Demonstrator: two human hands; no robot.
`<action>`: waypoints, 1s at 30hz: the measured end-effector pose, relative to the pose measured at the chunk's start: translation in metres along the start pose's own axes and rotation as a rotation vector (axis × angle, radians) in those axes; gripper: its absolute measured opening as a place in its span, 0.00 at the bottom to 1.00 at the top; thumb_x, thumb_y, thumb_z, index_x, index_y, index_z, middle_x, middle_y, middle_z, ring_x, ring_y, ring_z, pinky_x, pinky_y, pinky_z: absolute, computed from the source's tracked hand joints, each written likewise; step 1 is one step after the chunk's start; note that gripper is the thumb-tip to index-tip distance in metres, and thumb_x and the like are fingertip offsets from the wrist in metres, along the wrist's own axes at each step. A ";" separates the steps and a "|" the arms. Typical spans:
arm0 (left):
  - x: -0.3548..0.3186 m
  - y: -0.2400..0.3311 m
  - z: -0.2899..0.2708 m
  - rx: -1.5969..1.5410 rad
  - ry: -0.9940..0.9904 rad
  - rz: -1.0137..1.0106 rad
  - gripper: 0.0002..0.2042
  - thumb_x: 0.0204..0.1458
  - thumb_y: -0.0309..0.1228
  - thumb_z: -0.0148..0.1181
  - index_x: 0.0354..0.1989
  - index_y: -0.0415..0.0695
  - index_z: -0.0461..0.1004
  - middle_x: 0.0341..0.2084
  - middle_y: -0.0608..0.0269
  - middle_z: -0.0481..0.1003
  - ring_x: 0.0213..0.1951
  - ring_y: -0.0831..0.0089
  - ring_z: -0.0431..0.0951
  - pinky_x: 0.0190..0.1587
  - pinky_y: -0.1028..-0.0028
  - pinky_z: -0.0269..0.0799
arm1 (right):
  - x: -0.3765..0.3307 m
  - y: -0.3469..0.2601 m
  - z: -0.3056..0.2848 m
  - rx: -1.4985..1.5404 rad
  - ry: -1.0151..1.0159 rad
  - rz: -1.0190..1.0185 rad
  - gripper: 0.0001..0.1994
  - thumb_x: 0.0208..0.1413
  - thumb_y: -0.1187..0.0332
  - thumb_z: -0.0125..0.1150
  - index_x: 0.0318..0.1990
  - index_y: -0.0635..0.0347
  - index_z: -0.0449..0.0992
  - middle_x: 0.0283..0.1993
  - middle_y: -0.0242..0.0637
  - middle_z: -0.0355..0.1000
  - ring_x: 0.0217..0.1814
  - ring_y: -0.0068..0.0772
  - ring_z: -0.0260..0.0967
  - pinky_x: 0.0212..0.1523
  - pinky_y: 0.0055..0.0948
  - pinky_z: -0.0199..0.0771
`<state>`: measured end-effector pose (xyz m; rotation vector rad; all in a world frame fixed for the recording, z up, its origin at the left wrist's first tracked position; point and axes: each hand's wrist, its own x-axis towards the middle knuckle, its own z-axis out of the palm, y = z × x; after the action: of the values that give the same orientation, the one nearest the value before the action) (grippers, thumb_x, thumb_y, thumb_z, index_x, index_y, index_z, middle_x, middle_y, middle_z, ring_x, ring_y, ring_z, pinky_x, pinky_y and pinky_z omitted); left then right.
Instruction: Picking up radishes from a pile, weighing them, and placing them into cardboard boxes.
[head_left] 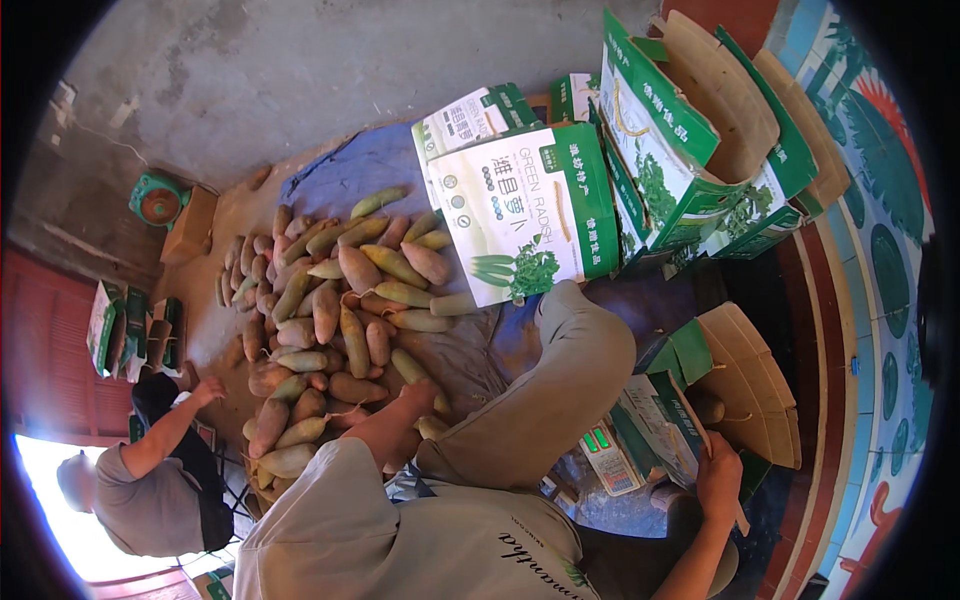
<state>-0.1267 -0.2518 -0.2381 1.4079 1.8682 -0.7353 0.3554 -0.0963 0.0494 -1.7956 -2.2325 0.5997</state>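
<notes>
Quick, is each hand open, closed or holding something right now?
Left hand: at a green radish; grip cannot be told.
Right hand: closed on an open box's edge.

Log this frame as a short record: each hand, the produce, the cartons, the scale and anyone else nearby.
Left hand: at a green radish near the pile's edge; the hand is partly hidden, grip unclear
Right hand: on the edge of an open carton; the hand's exact grip is unclear
Produce: heaped radishes, green to reddish-brown
Other cartons: white and green, stacked beyond the knee
Scale: beside the open carton, display lit green
Co-worker: far left, one arm extended toward the heap
</notes>
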 end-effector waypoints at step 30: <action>-0.027 0.030 0.015 0.218 -0.234 0.496 0.17 0.37 0.36 0.65 0.37 0.44 0.77 0.40 0.56 0.73 0.46 0.56 0.73 0.44 0.63 0.72 | 0.017 0.022 0.003 -0.007 -0.055 0.050 0.09 0.54 0.75 0.50 0.43 0.66 0.71 0.34 0.50 0.71 0.35 0.51 0.70 0.38 0.34 0.67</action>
<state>-0.0897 -0.2712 -0.2270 1.7471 1.2159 -0.8204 0.3695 -0.0761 0.0354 -1.8660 -2.2335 0.6592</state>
